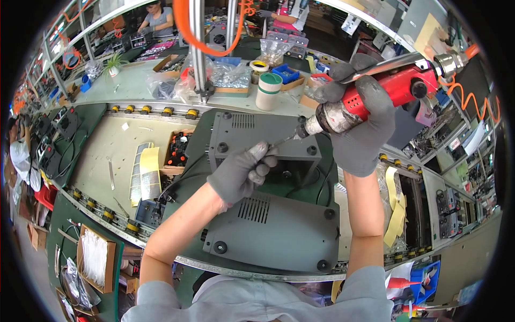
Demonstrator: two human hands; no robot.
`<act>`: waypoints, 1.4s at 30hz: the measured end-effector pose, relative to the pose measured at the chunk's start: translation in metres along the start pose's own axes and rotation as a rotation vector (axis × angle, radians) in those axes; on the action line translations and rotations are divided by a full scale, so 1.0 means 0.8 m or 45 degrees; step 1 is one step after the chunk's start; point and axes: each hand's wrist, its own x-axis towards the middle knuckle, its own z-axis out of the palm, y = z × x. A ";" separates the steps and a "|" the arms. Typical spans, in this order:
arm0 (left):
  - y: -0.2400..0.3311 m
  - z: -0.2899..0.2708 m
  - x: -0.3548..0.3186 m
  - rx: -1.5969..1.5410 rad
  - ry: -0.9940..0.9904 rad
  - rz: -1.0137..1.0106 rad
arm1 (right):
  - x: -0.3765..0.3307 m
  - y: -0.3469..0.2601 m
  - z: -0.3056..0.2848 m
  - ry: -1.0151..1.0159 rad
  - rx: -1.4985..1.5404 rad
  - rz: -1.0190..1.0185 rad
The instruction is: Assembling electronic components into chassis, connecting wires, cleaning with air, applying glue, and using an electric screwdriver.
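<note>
My right hand (365, 115), in a grey glove, is wrapped around a red air screwdriver (386, 91), tilted with its bit (283, 141) toward the lower left. My gloved left hand (244, 170) is closed in a pinch at the bit's tip; whatever small thing is between its fingers is hidden. Below the bit, a grey metal case (268, 134) with vent slots and black round feet lies feet up. A second grey case (279, 231), also feet up, lies nearer me, just below my left hand. Both rest on a dark green board (185, 214).
A carton of black parts (178, 147) and yellow-edged sheets (147, 172) lie left of the cases. Roller rails (145, 110) run along the line. Behind stand a green-lidded container (268, 91) and bagged screws (230, 75). An orange air hose (185, 32) hangs overhead. People work farther back.
</note>
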 end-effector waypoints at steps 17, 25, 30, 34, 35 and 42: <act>0.041 -0.079 0.105 0.067 0.357 0.071 | 0.068 0.121 -0.133 0.187 -0.709 0.166; 0.022 -0.072 0.090 0.050 0.271 0.080 | 0.051 0.107 -0.116 0.190 -0.705 0.358; 0.021 -0.069 0.086 0.121 0.314 0.095 | 0.045 0.107 -0.113 0.185 -0.727 0.254; 0.017 -0.069 0.087 0.149 0.329 0.105 | 0.050 0.116 -0.120 0.175 -0.739 0.270; 0.017 -0.067 0.086 0.164 0.348 0.107 | 0.049 0.118 -0.120 0.180 -0.743 0.271; 0.021 -0.067 0.086 0.202 0.281 0.122 | 0.049 0.116 -0.118 0.199 -0.690 0.312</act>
